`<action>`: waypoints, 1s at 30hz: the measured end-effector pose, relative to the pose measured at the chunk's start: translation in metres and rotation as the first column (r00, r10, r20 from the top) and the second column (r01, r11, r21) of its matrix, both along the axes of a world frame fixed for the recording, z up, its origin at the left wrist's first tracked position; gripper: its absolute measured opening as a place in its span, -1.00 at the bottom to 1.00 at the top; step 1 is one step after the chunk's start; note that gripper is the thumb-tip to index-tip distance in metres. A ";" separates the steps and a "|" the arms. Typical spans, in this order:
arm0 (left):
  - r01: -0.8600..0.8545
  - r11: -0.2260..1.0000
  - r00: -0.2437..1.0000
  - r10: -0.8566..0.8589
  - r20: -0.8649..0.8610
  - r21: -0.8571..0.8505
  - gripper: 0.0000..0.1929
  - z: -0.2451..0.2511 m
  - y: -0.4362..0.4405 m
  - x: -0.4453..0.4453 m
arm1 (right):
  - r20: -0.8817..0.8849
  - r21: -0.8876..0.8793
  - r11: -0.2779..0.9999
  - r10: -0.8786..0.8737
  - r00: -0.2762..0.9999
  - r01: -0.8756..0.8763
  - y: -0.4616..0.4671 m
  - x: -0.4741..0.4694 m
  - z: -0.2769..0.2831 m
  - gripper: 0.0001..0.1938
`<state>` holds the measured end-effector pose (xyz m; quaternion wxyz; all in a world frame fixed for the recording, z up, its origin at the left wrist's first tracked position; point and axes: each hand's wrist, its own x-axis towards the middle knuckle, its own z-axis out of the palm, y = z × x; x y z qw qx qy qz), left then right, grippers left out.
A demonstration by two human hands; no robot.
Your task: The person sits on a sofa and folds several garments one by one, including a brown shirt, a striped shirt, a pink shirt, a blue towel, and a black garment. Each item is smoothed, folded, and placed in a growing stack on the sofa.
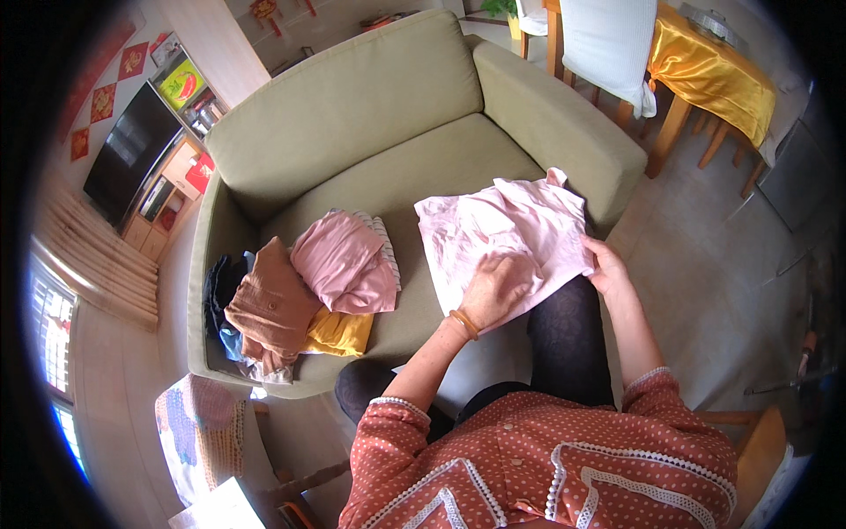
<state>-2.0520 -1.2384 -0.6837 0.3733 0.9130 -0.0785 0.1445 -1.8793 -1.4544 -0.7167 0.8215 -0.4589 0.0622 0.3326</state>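
Note:
A light pink garment [482, 218] lies spread over the front of the green sofa seat [423, 159] and reaches towards my knee. My left hand [499, 287], with a bangle at the wrist, rests on the cloth near its lower edge, its fingertips partly hidden in the folds. At the right edge of the garment, my right hand [603, 264] pinches the cloth between thumb and fingers. To the left on the seat are a folded darker pink garment [347, 261] on a striped one, a brown garment [274, 297], a yellow one [340, 330] and dark clothes [221, 291].
The sofa's right armrest [562, 119] rises beyond the pink garment. A table with a gold cloth [714, 79] and a covered chair [605, 46] stand at upper right. At lower left is a seat with a patchwork cover [198, 430]. A television [135, 152] stands at the left.

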 end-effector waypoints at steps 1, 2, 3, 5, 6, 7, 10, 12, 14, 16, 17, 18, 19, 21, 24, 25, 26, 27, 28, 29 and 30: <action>-0.047 0.992 0.998 0.043 0.038 0.113 -0.49 -0.001 0.001 -0.004 | -0.086 0.048 0.999 0.012 0.996 -0.007 0.003 0.003 0.003 -0.70; -0.091 0.970 0.994 0.074 0.083 0.225 -0.45 0.001 0.000 -0.008 | -0.106 0.049 0.998 0.055 0.993 -0.050 0.004 0.011 0.002 -0.70; -0.138 0.934 0.986 0.099 0.132 0.331 -0.41 0.003 0.001 -0.011 | -0.063 0.046 0.996 0.080 0.995 -0.077 0.007 0.020 0.000 -0.69; -0.035 0.918 0.999 0.027 0.026 0.394 -0.35 -0.005 0.005 -0.015 | 0.023 0.032 0.987 0.156 0.988 -0.157 0.031 0.022 0.018 -0.66; -0.037 0.906 0.999 0.028 0.027 0.421 -0.35 -0.009 0.003 -0.021 | 0.156 0.018 0.983 0.179 0.971 -0.184 0.043 0.015 0.032 -0.60; -0.028 0.893 0.999 0.014 0.033 0.449 -0.36 -0.010 0.000 -0.021 | 0.324 -0.048 0.977 0.214 0.922 -0.210 0.054 0.011 0.044 -0.54; -0.035 0.917 0.997 0.002 0.083 0.397 -0.38 -0.012 -0.003 -0.027 | 0.677 -0.485 0.794 0.606 0.417 -0.366 0.095 -0.014 0.069 -0.50; 0.000 0.936 0.998 -0.022 0.057 0.353 -0.42 -0.013 -0.006 -0.029 | 0.605 -0.757 0.545 0.793 -0.071 -0.361 0.121 -0.024 0.066 -0.50; 0.049 0.946 0.998 -0.033 -0.056 0.322 -0.48 -0.010 -0.003 -0.039 | 0.436 -0.899 0.386 0.839 -0.326 -0.208 0.138 -0.044 0.058 -0.52; 0.105 0.963 0.994 -0.095 -0.051 0.249 -0.54 -0.005 0.005 -0.045 | 0.492 -0.869 0.476 0.812 -0.314 -0.133 0.132 -0.059 0.052 -0.54; 0.120 0.971 0.992 -0.113 -0.047 0.207 -0.57 -0.005 0.011 -0.051 | 0.523 -0.852 0.490 0.806 -0.277 -0.184 0.130 -0.064 0.059 -0.54; 0.073 0.985 0.994 -0.084 0.064 0.157 -0.57 -0.009 0.018 -0.057 | 0.551 -0.832 0.504 0.800 -0.237 -0.232 0.124 -0.067 0.068 -0.54; 0.030 0.994 0.994 -0.041 0.105 0.105 -0.57 -0.009 0.024 -0.060 | 0.577 -0.808 0.520 0.794 -0.192 -0.278 0.116 -0.071 0.080 -0.54; -0.053 0.999 0.984 0.051 0.173 0.004 -0.56 -0.007 0.040 -0.067 | 0.570 -0.813 0.524 0.805 -0.163 -0.254 0.103 -0.067 0.084 -0.55; -0.243 0.918 0.966 0.200 0.162 0.315 -0.41 0.008 0.057 -0.069 | 0.736 -0.630 0.775 0.576 -0.356 -0.049 0.065 -0.050 0.065 -0.54; -0.274 0.860 0.960 0.218 0.176 0.431 -0.38 0.008 0.062 -0.066 | 0.652 -0.658 0.751 0.599 -0.464 0.045 0.056 -0.046 0.070 -0.52; -0.240 0.813 0.970 0.191 0.148 0.531 -0.35 0.009 0.068 -0.066 | 0.553 -0.671 0.727 0.619 -0.558 0.142 0.051 -0.044 0.072 -0.49; -0.168 0.841 0.986 0.146 0.084 0.514 -0.32 0.008 0.069 -0.068 | 0.514 -0.716 0.685 0.645 -0.566 0.130 0.050 -0.045 0.073 -0.45; -0.092 0.864 0.995 0.093 0.022 0.495 -0.27 0.015 0.066 -0.069 | 0.475 -0.756 0.642 0.669 -0.572 0.123 0.047 -0.047 0.074 -0.42; -0.017 0.882 0.999 0.039 -0.038 0.471 -0.22 0.019 0.065 -0.070 | 0.434 -0.794 0.597 0.690 -0.578 0.116 0.046 -0.048 0.074 -0.38; 0.032 0.894 0.997 0.004 -0.078 0.448 -0.02 0.016 0.067 -0.073 | 0.363 -0.840 0.526 0.728 -0.581 0.133 0.048 -0.050 0.075 -0.35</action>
